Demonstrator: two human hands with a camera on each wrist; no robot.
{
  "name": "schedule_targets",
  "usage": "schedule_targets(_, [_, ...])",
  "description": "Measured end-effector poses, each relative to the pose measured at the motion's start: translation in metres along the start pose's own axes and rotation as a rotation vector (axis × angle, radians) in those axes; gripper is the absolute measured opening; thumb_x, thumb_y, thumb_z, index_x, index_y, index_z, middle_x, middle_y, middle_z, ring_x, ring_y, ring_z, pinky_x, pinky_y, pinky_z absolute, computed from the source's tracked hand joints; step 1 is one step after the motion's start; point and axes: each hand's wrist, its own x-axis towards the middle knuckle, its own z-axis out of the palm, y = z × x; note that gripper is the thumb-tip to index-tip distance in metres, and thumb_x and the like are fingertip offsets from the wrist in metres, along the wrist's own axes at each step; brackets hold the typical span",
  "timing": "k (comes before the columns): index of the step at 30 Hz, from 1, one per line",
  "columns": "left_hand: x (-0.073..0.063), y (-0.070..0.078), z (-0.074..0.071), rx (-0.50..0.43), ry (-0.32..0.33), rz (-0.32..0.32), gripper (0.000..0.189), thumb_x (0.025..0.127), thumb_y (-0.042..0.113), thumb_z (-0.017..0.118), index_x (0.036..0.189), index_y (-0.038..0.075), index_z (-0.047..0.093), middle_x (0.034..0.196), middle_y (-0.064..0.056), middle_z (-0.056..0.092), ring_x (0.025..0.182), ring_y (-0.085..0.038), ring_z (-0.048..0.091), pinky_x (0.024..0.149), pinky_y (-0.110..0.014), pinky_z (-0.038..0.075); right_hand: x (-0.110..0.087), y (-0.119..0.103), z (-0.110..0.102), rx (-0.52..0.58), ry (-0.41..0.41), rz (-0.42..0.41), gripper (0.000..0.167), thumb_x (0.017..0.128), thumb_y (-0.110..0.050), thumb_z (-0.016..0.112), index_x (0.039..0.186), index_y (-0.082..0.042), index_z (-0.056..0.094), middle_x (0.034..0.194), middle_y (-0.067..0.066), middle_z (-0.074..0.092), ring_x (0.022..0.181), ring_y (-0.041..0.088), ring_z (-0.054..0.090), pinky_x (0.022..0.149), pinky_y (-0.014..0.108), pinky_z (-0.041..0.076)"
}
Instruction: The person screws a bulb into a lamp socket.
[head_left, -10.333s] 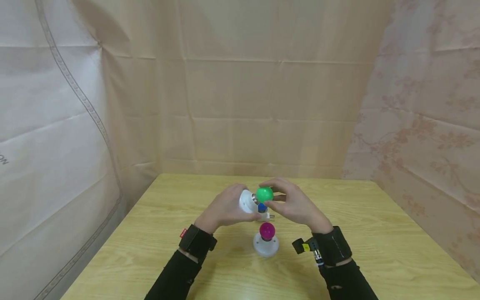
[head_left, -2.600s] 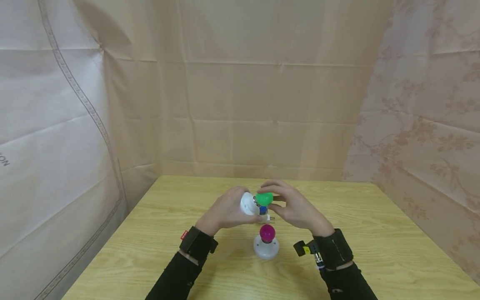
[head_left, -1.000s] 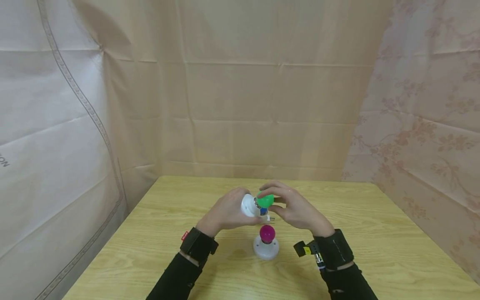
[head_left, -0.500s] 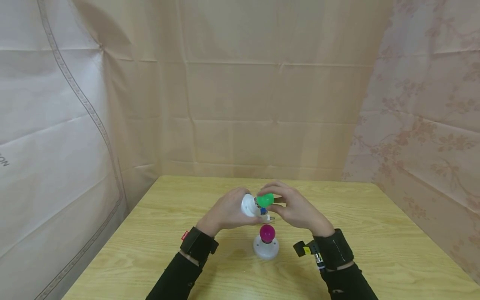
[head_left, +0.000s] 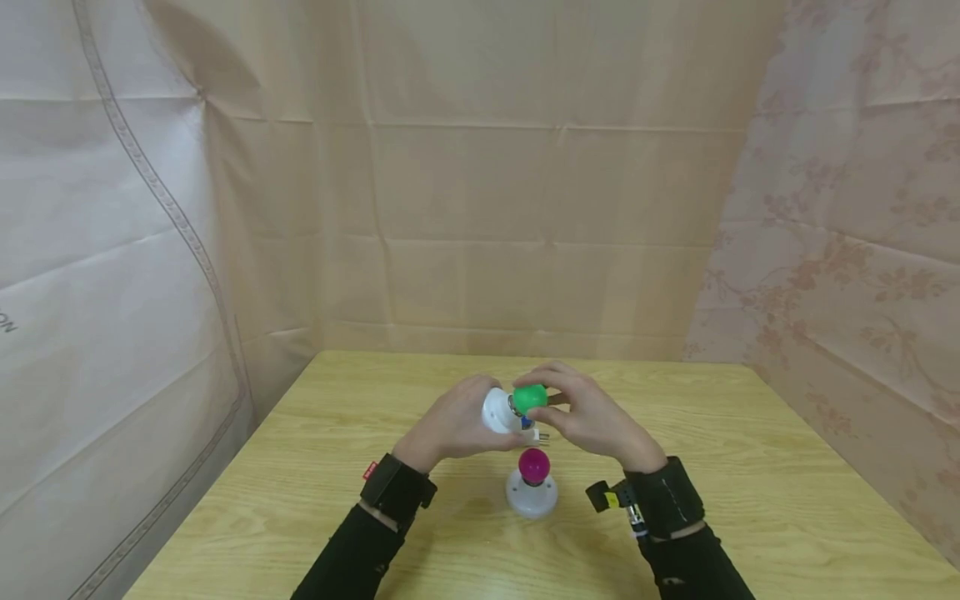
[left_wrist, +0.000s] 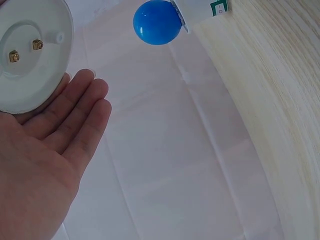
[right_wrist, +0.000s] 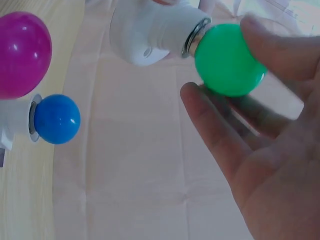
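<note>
My left hand [head_left: 453, 421] grips a white round lamp holder [head_left: 495, 411], tipped on its side above the table. Its underside [left_wrist: 45, 82], with two brass screws, shows in the left wrist view. A green bulb [head_left: 529, 398] sits with its metal base in the holder's mouth, a little of the metal still showing. The thumb and fingertips of my right hand [head_left: 588, 412] pinch this bulb around its globe, as the right wrist view shows on the green globe [right_wrist: 227, 60].
Nearer me on the wooden table [head_left: 360, 517], a magenta bulb [head_left: 534, 466] stands upright in another white holder [head_left: 531, 498]. Behind the hands, partly hidden, is a blue bulb [head_left: 527, 422] in a white socket, with a pronged plug [head_left: 542, 437]. Cloth sheets [head_left: 525, 183] hang around the table.
Since the oldest frame the green bulb has gone deeper into the holder, with less metal showing. The right fingers have shifted round its globe between frames, while the left hand has hardly moved.
</note>
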Motion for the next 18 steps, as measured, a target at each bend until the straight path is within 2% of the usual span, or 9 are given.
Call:
schedule_targets(4, [-0.001, 0.001, -0.0006, -0.056, 0.005, -0.005, 0.065, 0.075, 0.056, 0.084, 0.118, 0.014, 0.059, 0.098, 0.005, 0.06, 0.084, -0.014, 0.059, 0.066, -0.03, 0.053, -0.0013, 0.0008, -0.0025, -0.029, -0.028, -0.028, 0.047, 0.089, 0.002, 0.074, 0.134, -0.01, 0.066, 0.141, 0.015, 0.054, 0.124, 0.037, 0.057, 0.097, 0.055, 0.051])
schedule_targets(7, [-0.0015, 0.0018, -0.0009, -0.087, 0.004, -0.006, 0.066, 0.075, 0.054, 0.085, 0.119, 0.012, 0.058, 0.099, 0.004, 0.061, 0.084, -0.015, 0.06, 0.067, -0.031, 0.054, -0.0016, 0.0008, -0.0035, -0.029, -0.05, -0.037, 0.047, 0.089, 0.006, 0.071, 0.133, -0.012, 0.067, 0.145, 0.016, 0.05, 0.126, 0.039, 0.056, 0.098, 0.054, 0.05])
schedule_targets(10, [-0.0016, 0.0024, -0.001, -0.093, -0.004, -0.008, 0.065, 0.075, 0.053, 0.085, 0.119, 0.012, 0.058, 0.098, 0.003, 0.061, 0.083, -0.015, 0.06, 0.066, -0.031, 0.054, -0.0018, 0.001, -0.0038, -0.005, -0.06, -0.042, 0.045, 0.09, 0.009, 0.068, 0.13, -0.012, 0.068, 0.144, 0.013, 0.051, 0.123, 0.038, 0.058, 0.098, 0.052, 0.051])
schedule_targets(18, [-0.0012, 0.0025, -0.0005, -0.069, -0.008, -0.002, 0.06, 0.076, 0.053, 0.085, 0.114, 0.014, 0.059, 0.094, 0.004, 0.061, 0.081, -0.015, 0.06, 0.064, -0.03, 0.053, -0.0018, -0.0011, -0.0041, -0.041, -0.04, -0.042, 0.042, 0.091, 0.01, 0.068, 0.124, -0.015, 0.071, 0.135, 0.005, 0.058, 0.122, 0.03, 0.059, 0.098, 0.045, 0.053])
